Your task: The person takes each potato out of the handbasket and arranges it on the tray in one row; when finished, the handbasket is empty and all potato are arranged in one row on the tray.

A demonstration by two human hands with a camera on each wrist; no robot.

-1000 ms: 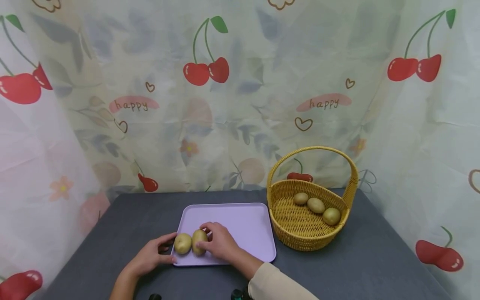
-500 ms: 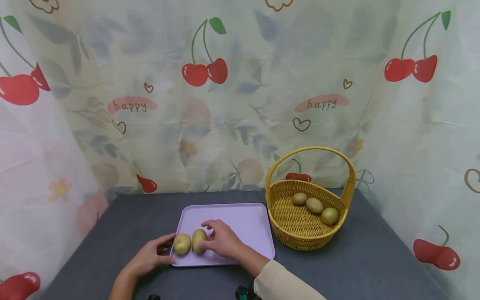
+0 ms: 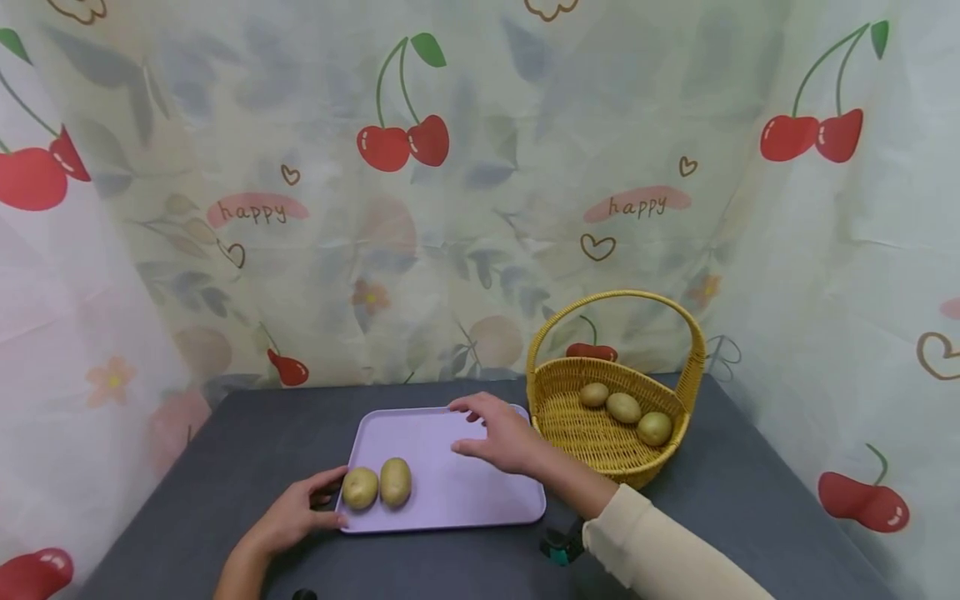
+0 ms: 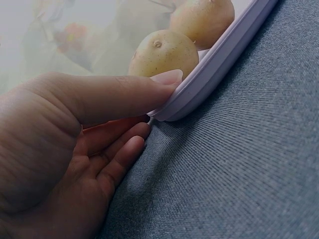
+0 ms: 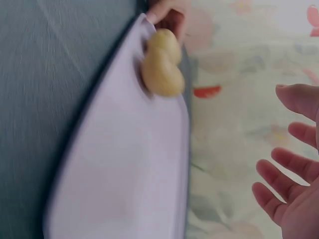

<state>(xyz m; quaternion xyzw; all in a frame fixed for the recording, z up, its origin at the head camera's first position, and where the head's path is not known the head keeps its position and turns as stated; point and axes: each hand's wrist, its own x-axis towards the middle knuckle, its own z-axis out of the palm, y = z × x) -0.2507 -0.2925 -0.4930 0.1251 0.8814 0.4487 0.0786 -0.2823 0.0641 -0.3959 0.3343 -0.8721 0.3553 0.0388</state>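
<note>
Two potatoes lie side by side at the left end of a lilac tray (image 3: 480, 500): a rounder potato (image 3: 360, 488) by the rim and a longer potato (image 3: 395, 482) to its right. My left hand (image 3: 296, 512) holds the tray's left edge near the front corner. In the left wrist view its thumb (image 4: 124, 95) lies against the rim, with the other fingers partly curled below. Above the tray's right half my right hand (image 3: 502, 435) is raised with nothing in it. Its fingers are spread and apart in the right wrist view.
To the tray's right stands a yellow wicker basket (image 3: 592, 454) with a tall arched handle. Inside it are three potatoes (image 3: 623, 408). A dark grey cloth (image 3: 712, 517) covers the table, and a cherry-print curtain (image 3: 480, 183) hangs behind and at both sides.
My right hand has let go of the longer potato and moved up and right, away from it. The left hand stays at the tray's edge. The head view has shifted slightly.
</note>
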